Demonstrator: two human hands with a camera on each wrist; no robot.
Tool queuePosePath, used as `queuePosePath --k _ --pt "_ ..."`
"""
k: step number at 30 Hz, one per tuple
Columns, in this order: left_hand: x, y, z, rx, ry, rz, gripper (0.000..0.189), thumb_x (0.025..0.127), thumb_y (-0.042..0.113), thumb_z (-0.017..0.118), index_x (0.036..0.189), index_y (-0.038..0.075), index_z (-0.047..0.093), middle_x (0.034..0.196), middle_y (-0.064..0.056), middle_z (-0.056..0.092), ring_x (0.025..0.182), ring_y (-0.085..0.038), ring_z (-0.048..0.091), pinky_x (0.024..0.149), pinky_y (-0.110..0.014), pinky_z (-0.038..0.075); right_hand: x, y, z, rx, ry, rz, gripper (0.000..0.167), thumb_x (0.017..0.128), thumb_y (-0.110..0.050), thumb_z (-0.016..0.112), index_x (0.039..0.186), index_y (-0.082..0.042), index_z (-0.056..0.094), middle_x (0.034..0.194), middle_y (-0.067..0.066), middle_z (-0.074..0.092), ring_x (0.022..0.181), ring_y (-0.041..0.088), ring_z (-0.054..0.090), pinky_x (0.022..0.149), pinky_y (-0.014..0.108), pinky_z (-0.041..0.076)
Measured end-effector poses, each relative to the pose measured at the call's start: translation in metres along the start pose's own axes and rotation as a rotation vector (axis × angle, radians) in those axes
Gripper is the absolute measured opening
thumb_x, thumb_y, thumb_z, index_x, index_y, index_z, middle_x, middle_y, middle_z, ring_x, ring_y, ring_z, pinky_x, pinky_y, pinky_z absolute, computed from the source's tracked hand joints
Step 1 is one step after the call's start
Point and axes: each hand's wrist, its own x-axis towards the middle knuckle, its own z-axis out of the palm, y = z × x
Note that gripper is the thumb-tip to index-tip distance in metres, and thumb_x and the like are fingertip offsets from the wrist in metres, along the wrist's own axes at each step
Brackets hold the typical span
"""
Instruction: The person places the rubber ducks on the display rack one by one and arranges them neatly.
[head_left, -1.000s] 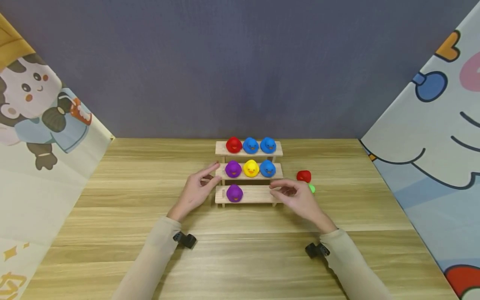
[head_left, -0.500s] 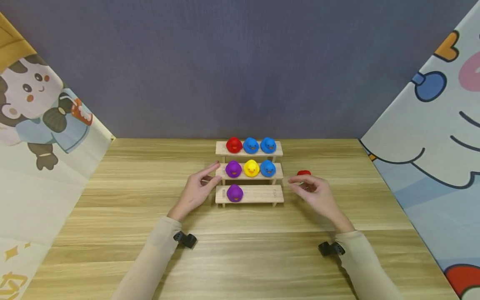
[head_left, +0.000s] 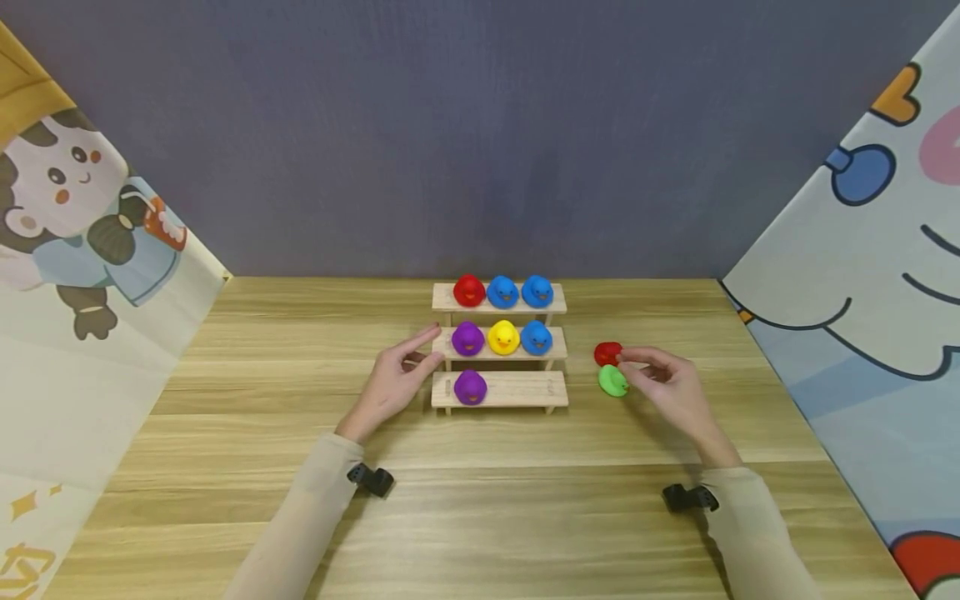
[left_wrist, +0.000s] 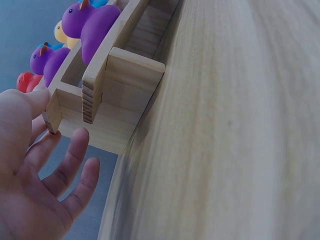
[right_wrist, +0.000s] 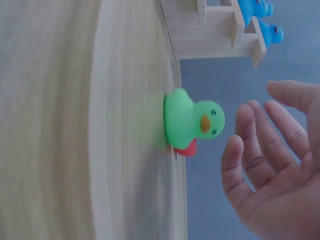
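Observation:
A three-tier wooden display stand [head_left: 525,389] holds rubber ducks. My left hand [head_left: 390,379] is at the left end of its middle tier, thumb and forefinger on either side of the board's end [left_wrist: 51,112]; the other fingers are spread. My right hand [head_left: 671,396] hovers beside a green rubber duck [head_left: 612,381], its fingers loosely bent and holding nothing. In the right wrist view a gap shows between the fingers and the green duck [right_wrist: 187,120]. Just behind that duck lies a red rubber duck [head_left: 607,353], mostly hidden in the right wrist view.
On the top tier sit a red duck [head_left: 469,291] and two blue ducks [head_left: 502,292]. The middle tier bears purple, yellow [head_left: 503,337] and blue ducks. One purple duck [head_left: 470,387] sits at the bottom tier's left. A dark wall [head_left: 472,150] stands behind the wooden table [head_left: 480,517].
My right hand has moved right, from the bottom tier's right end to beside the green duck, which it hid half a second ago. My left hand has stayed in place.

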Motion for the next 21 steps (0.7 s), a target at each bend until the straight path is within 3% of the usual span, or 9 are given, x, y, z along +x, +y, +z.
queuePosePath --k 10,17,21 --pt "-0.001 0.001 -0.001 0.005 -0.004 -0.013 0.049 0.106 0.030 0.069 0.153 0.018 0.059 0.165 -0.003 0.051 0.111 -0.029 0.073 0.089 -0.028 0.062 -0.003 0.014 -0.012 -0.030 -0.087 0.112 0.044 0.103 -0.029 0.074 0.140 -0.006 0.068 0.138 0.021 0.070 0.091 0.002 0.072 0.070 0.021 0.056" --pt "-0.001 0.000 0.000 0.008 -0.004 -0.024 0.049 0.106 0.031 0.069 0.153 0.020 0.060 0.164 -0.001 0.052 0.110 -0.028 0.073 0.089 -0.027 0.063 -0.003 0.019 -0.013 -0.006 -0.155 0.172 0.045 0.100 -0.025 0.077 0.139 -0.005 0.068 0.124 0.024 0.075 0.083 0.007 0.072 0.065 0.025 0.057" --pt "-0.001 0.001 0.000 0.007 -0.002 -0.005 0.049 0.106 0.030 0.069 0.153 0.018 0.059 0.164 -0.005 0.051 0.111 -0.029 0.074 0.089 -0.028 0.063 -0.002 0.022 -0.012 -0.015 -0.176 0.182 0.047 0.099 -0.023 0.078 0.140 -0.003 0.067 0.131 0.024 0.072 0.087 0.005 0.072 0.070 0.023 0.058"
